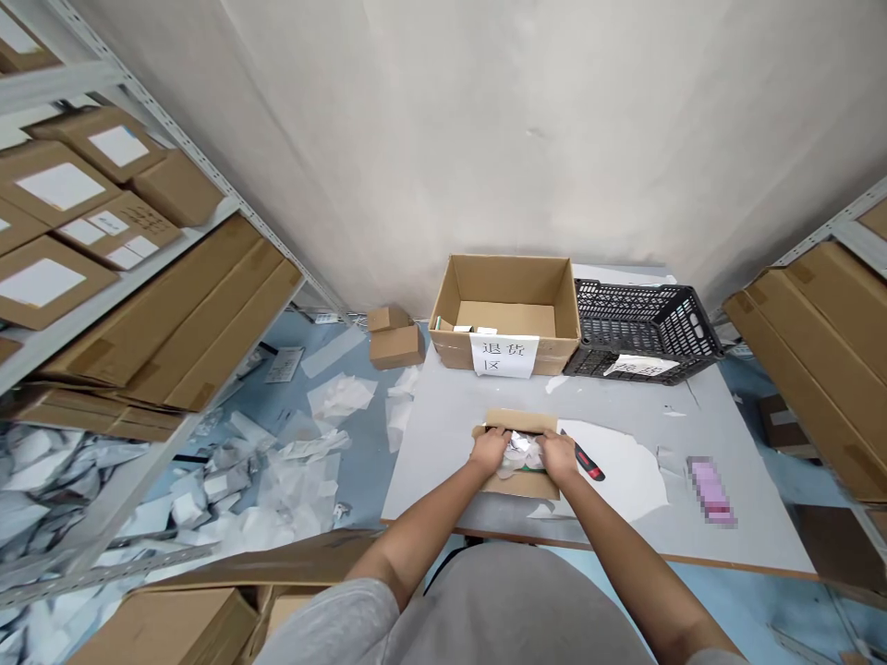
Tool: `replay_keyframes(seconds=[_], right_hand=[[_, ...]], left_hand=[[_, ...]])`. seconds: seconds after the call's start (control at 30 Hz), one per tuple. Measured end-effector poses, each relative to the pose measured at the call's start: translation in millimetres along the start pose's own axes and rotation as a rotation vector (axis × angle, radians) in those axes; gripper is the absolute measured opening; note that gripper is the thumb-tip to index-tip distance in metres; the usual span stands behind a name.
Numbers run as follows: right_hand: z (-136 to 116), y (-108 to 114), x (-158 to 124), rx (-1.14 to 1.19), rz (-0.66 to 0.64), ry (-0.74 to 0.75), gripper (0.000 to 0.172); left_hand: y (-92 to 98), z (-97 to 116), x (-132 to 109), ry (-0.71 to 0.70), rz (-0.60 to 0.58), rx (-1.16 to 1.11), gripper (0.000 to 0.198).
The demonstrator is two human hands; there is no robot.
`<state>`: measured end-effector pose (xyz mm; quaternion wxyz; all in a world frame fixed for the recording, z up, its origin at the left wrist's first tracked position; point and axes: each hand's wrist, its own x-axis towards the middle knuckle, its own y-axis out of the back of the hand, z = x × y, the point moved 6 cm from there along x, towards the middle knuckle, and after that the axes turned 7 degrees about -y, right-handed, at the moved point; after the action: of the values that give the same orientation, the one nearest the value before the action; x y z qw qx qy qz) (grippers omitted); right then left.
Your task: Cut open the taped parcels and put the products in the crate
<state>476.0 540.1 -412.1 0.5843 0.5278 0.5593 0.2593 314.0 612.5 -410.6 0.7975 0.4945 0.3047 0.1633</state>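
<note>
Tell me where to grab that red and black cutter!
Probably by the cutter's wide end, coming from the right: it lies slanted, that end pointing away from the right hand and open box, while its narrow end sits close to them.

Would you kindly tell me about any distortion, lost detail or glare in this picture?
Head view: wide-angle distortion apparently makes the left shelving lean; the purple item on the table is pixelated; light is soft, with bright glints on the crumpled wrapping.

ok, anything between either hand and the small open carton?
Nothing visible. The left hand and right hand are both at the small open carton, one at each side. The red-and-black tool lies outside the right hand, not between.
</note>
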Motion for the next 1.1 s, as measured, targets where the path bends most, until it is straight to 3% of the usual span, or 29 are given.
replay_keyframes(seconds=[0.23, 0.4, 0.6, 0.77, 0.87, 0.97, 1.1], right_hand=[[50, 10, -15, 0.405, 0.220, -0.140, 0.034], [54, 8, -11, 0.602, 0.285, -0.132, 0.034], [30, 5, 4, 0.591, 0.214, -0.119, 0.043], [3, 2, -3, 0.268, 0.036, 0.009, 0.057], [-5, 15, -17, 0.108, 0.133, 0.056, 0.063], [-23, 21, -24, 0.040, 0.183, 0.221, 0.065], [-45, 3, -19, -0.001, 0.024, 0.382, 0.070]], left_hand=[[24.6, -26, -25, 0.099, 0.141, -0.078, 0.034], [29.5, -22, -20, 0.107, 0.148, -0.039, 0.034], [11.7, -2, -3, 0.055, 0.121, -0.145, 0.032], [-5.1, -3, -2, -0.037, 0.123, -0.430, 0.058], [-6.1, -12, -8, -0.088, 0.114, -0.398, 0.055], [-1.8, -26, -13, -0.024, 0.170, -0.355, 0.048], [-2.6, -31, -15, 0.079, 0.166, -0.390, 0.049]])
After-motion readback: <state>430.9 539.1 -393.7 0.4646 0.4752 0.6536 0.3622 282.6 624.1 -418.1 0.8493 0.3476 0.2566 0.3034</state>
